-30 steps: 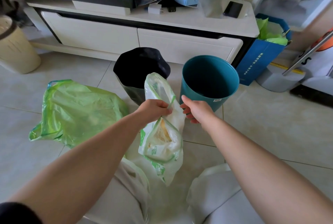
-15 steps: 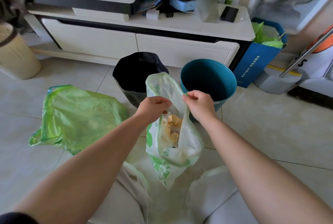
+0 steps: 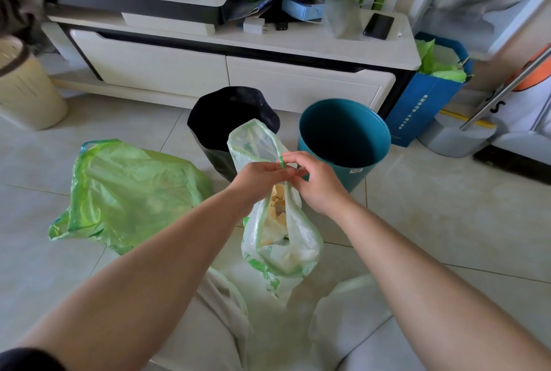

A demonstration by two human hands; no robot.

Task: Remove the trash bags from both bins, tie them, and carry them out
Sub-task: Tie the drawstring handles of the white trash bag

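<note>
A white and green trash bag (image 3: 283,239) with yellowish waste inside hangs in the air in front of me. My left hand (image 3: 258,181) grips its gathered top on the left. My right hand (image 3: 316,180) pinches a thin green handle strip of the same bag, fingers close against the left hand. One loop of the bag stands up above both hands. A larger green trash bag (image 3: 125,194) lies slumped on the tiled floor to the left. Behind the hands stand a black bin (image 3: 208,120) and a teal bin (image 3: 369,159), the teal one bare inside.
A white TV cabinet (image 3: 226,72) with clutter on top runs along the back. A cream bin (image 3: 26,93) stands far left, a blue paper bag (image 3: 417,108) with green bags at the right, then a grey stand (image 3: 456,138). My knees are below the bag.
My right hand came in from beside the bag, took hold of its top, and both hands drew together, bunching the bag's mouth. The bag rose slightly.
</note>
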